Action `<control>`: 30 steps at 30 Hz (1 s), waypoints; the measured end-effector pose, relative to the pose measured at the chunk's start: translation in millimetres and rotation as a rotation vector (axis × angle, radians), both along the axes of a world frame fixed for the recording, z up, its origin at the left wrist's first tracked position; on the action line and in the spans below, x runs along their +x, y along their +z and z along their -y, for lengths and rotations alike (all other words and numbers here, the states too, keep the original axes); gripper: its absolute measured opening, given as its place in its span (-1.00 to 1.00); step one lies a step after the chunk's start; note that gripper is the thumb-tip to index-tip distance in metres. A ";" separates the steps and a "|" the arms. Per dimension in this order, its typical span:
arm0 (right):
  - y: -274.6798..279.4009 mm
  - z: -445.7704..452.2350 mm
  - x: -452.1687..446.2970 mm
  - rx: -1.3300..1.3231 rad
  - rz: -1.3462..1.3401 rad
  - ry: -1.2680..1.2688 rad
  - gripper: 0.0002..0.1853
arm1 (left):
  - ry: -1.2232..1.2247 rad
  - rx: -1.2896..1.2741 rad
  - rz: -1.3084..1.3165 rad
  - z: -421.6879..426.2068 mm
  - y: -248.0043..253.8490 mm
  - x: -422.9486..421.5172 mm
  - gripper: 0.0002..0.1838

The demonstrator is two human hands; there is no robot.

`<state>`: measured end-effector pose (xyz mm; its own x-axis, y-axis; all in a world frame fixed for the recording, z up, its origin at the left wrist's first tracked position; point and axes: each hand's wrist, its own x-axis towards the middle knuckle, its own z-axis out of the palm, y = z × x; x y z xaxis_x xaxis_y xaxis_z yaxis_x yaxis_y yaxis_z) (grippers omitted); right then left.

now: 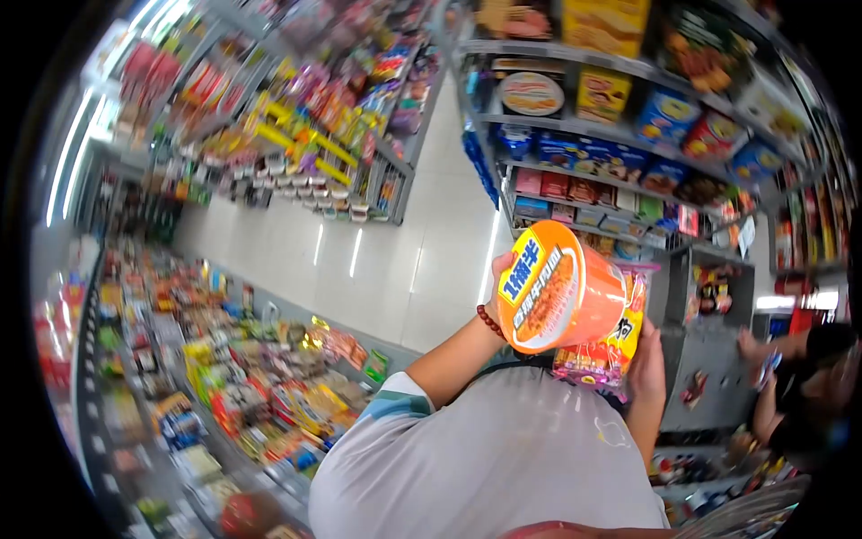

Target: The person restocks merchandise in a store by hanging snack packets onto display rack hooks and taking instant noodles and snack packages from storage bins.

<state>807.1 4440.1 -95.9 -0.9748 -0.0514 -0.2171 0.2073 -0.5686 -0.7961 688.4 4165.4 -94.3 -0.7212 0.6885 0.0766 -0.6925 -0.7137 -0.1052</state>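
An orange tub of instant noodles [588,292], its printed lid turned up toward me, is in front of my chest. My left hand [499,280], with a beaded bracelet at the wrist, grips its left side; most of the fingers are hidden behind the tub. Partly covered by the tub is a pink and yellow snack packet [616,352] with a puffy shape. My right hand [647,361] is closed around the packet's right edge. The tub and the packet overlap, and I cannot tell whether they touch.
Ahead to the right stands a shelf rack [575,49] of boxed biscuits. Another snack rack [404,171] is across the tiled aisle [350,260]. Packaged goods [260,386] fill the left side. At the right, another person's hand [750,344] is by a grey counter [709,359].
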 end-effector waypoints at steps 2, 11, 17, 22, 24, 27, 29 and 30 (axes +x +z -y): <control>-5.3 11.6 -16.4 -0.005 0.034 0.114 -0.33 | 0.123 -0.112 -0.012 14.8 -6.8 6.8 -0.29; 33.5 82.9 -61.5 0.142 0.176 0.359 -0.37 | 0.392 -0.149 0.052 78.3 5.2 38.8 -0.28; 34.9 106.0 -71.2 0.237 0.147 0.435 -0.38 | 0.491 -0.112 0.058 99.4 -3.1 43.8 -0.31; 32.3 112.0 -72.8 0.248 0.113 0.523 -0.35 | 0.536 -0.101 0.055 111.2 -5.9 47.2 -0.30; 31.0 115.6 -72.3 0.256 0.109 0.534 -0.33 | 0.528 -0.118 0.047 115.1 -4.2 48.2 -0.29; 31.2 120.9 -72.8 0.276 0.125 0.547 -0.31 | 0.524 -0.123 0.039 119.1 0.1 50.6 -0.29; 31.8 124.4 -73.0 0.295 0.158 0.546 -0.28 | 0.530 -0.118 0.027 122.4 -2.0 51.7 -0.29; 32.8 126.1 -72.6 0.303 0.172 0.543 -0.27 | 0.532 -0.115 0.016 124.1 -4.3 52.2 -0.29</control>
<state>734.5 4313.9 -63.1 -0.7772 -0.4399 -0.4500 0.5412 -0.1023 -0.8347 740.6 4041.3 -98.6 -0.9727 0.2318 0.0090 -0.2319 -0.9726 -0.0135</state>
